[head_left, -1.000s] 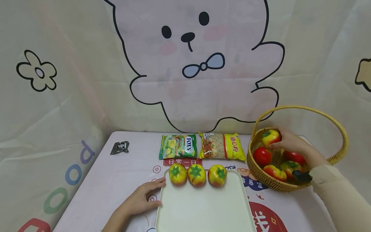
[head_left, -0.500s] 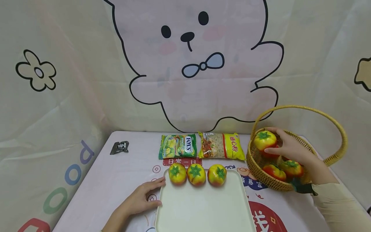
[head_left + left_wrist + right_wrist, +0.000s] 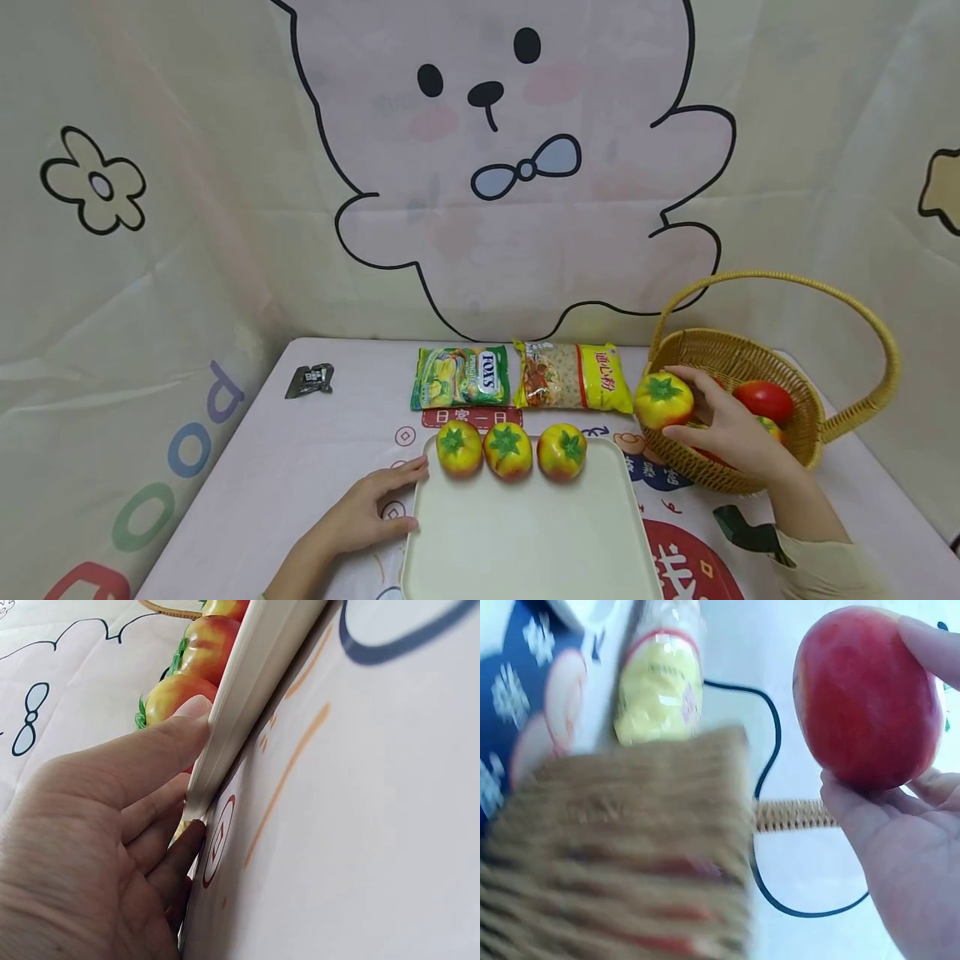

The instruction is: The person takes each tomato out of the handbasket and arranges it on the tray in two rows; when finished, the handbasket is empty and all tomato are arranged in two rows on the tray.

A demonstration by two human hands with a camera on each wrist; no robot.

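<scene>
My right hand (image 3: 727,429) holds a yellow-red persimmon (image 3: 663,400) with a green star-shaped calyx, just over the left rim of the wicker basket (image 3: 697,454). In the right wrist view the persimmon (image 3: 870,697) shows its red underside between thumb and fingers, beside the blurred basket wall (image 3: 630,817). Along the far edge of the cream tray (image 3: 532,533) sit three similar persimmons (image 3: 509,452) in a row. My left hand (image 3: 367,512) touches the tray's left edge with extended fingers and thumb. The left wrist view shows the thumb (image 3: 191,712) against the tray's rim (image 3: 240,697).
The basket's tall handle (image 3: 780,275) arches over a red fruit (image 3: 763,402) and others partly hidden by my hand. Behind the tray lie a green FOX'S candy bag (image 3: 459,379) and a yellow pasta bag (image 3: 573,377). A small black packet (image 3: 309,381) lies at the far left.
My right hand has lifted the persimmon from inside the basket and brought it left and toward me, over the rim. My left hand and the tray stay in place.
</scene>
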